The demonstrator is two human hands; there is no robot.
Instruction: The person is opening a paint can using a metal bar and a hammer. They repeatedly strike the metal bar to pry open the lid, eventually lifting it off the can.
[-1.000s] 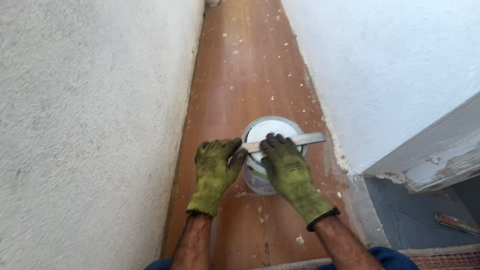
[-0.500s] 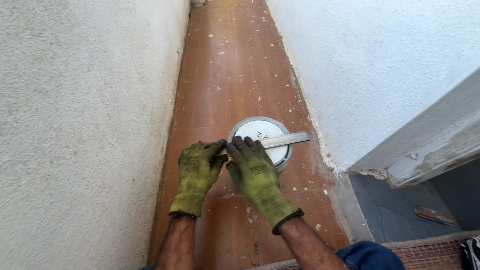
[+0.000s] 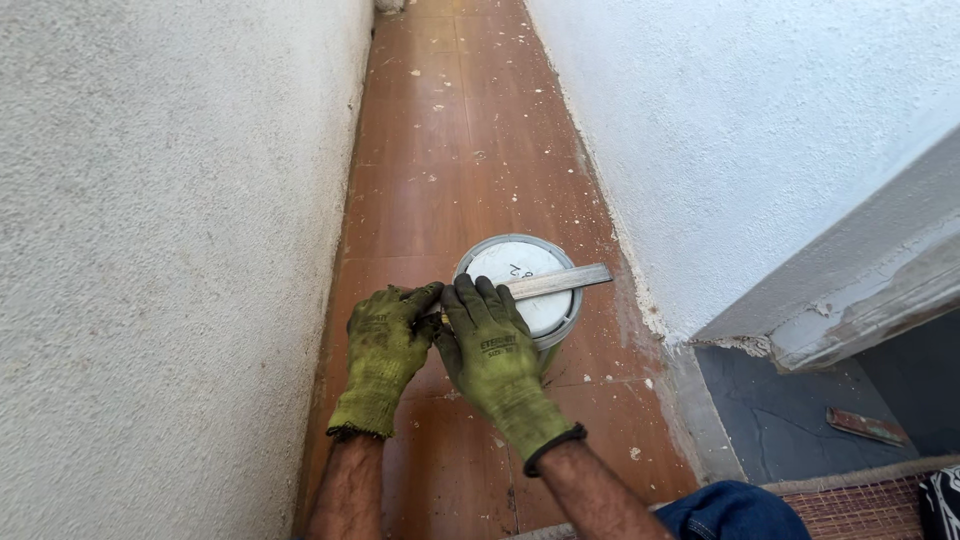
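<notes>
The floor [image 3: 450, 150] is made of brown tiles. It is long and thin, like a little hallway, and it has lots of small white specks on it. A rough white wall [image 3: 150, 250] stands on the left side, and another white wall [image 3: 750, 130] stands on the right. Low on the right wall there is a grey ledge [image 3: 880, 290] with chipped paint. Under the ledge the ground is dark grey, and a small flat reddish tool [image 3: 866, 427] lies there by itself, well apart from the hands.

A round can [image 3: 525, 290] sits on the floor near the right wall. Its lid is white with a grey rim. There are small dark marks written on the lid, near its top edge.

A flat grey metal bar [image 3: 555, 281] lies across the top of the lid. Its far end sticks out past the rim on the right.

Both hands wear green gloves. The left hand [image 3: 385, 345] is curled shut at the near end of the bar, by the left rim of the can. The right hand [image 3: 492, 350] is closed over the bar just beside it, and the two hands touch.

A bit of blue trouser leg [image 3: 735, 512] shows at the bottom.
</notes>
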